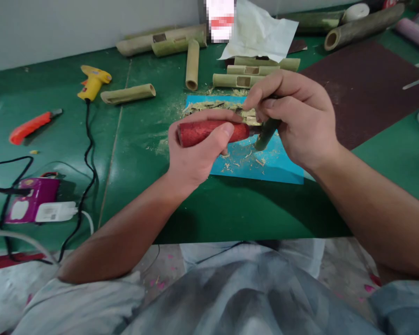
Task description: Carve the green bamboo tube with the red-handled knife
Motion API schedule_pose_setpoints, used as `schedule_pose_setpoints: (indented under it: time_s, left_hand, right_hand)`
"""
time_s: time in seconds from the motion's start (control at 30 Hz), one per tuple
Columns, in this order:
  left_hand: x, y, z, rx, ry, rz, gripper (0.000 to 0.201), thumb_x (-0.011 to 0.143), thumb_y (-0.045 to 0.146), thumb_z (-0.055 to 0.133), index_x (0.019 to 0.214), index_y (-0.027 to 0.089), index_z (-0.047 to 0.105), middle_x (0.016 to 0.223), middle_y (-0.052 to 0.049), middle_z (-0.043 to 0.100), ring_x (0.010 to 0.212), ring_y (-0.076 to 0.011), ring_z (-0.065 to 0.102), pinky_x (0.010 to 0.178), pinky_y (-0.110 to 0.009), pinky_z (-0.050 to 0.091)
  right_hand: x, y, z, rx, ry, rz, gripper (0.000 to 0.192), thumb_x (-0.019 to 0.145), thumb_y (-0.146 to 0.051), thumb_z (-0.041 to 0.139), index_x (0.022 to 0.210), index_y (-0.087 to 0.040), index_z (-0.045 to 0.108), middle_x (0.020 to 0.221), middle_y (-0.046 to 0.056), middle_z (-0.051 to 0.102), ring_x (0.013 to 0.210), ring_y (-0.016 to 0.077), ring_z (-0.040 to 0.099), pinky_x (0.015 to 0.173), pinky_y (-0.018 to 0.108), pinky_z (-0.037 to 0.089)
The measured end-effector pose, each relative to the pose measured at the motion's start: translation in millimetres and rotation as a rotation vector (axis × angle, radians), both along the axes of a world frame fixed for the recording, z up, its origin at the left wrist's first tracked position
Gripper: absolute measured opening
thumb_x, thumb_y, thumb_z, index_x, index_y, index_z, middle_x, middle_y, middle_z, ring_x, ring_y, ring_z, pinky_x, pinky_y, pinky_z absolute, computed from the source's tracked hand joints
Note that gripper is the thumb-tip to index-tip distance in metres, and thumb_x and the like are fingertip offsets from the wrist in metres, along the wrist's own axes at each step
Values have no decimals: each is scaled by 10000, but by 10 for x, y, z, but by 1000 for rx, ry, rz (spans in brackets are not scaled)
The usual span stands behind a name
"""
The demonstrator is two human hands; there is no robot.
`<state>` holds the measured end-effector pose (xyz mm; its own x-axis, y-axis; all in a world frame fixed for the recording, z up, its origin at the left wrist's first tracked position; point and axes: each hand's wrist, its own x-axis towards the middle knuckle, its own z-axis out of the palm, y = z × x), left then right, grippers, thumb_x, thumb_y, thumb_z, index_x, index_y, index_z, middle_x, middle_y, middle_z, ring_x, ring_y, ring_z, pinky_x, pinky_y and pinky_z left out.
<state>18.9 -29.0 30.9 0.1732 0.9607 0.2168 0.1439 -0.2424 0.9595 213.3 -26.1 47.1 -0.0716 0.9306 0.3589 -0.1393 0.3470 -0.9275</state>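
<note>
Red-handled tool [209, 132]: thick cylindrical grip, rough dull-red surface, lying roughly level, butt end sticking out past the left hand [195, 151], whose fingers wrap it from below and thumb lies along its top. Working end hidden behind the right hand [296, 118]. Green bamboo piece [266, 134]: short, dark green tube, tilted, lower end poking out below the right hand's fingers, touching the tool's front end. Both held just above a blue sheet.

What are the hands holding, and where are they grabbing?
Left hand wraps the red tool handle mid-length; right hand pinches the green bamboo piece near its top.
</note>
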Motion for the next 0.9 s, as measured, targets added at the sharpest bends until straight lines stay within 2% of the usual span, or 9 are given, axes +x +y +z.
schedule_pose_setpoints:
  time_s: [0.07,0.17,0.23,0.33,0.5,0.63,0.9]
  left_hand:
    - [7,-32,35,62,47,1,292,894,561,763,1000,297,827,969,0,832,748,-176,743,633,-365,641]
    - [30,-77,106,160,19,-32,182,901,456,784,957,289,826,989,14,844,946,-212,794,786,-385,676]
    - [43,-100,147,206,-14,-64,76,906,332,771,928,286,828,998,27,848,1006,-210,801,904,-404,680]
    - [40,-121,157,247,47,-74,106,918,242,738,957,283,827,1037,25,850,1010,-196,800,989,-412,665]
    - [3,-130,56,288,180,-127,182,915,352,724,1012,227,814,1047,-34,850,985,-225,794,974,-419,652]
    - [-15,-149,54,324,289,-204,188,943,342,701,1063,233,798,1064,-48,845,997,-220,789,990,-396,638]
    - [-107,-41,53,591,449,-343,240,981,321,674,1174,203,754,1094,-48,842,947,-176,791,917,-300,617]
  right_hand:
    - [8,1,-1,-4,-9,0,177,832,-219,652,799,-305,802,802,9,652,756,202,543,711,321,459]
    - [12,-3,-1,6,-7,-9,165,841,-220,653,800,-293,795,799,11,636,731,194,515,700,326,448]
    - [6,-11,6,3,-13,-5,157,841,-216,664,798,-293,793,802,12,630,737,200,514,709,336,452]
    - [-16,-19,18,-5,-4,-8,197,842,-177,640,790,-292,791,815,13,630,762,209,514,747,350,460]
    - [-33,2,14,29,-48,-36,128,812,-263,650,780,-303,768,786,17,618,752,216,527,754,374,494]
    - [-13,11,13,2,-37,-36,150,809,-243,654,789,-309,788,777,25,622,747,224,525,747,380,492]
    - [7,69,-9,32,37,21,183,785,-179,633,768,-277,787,668,-5,530,640,197,447,630,347,389]
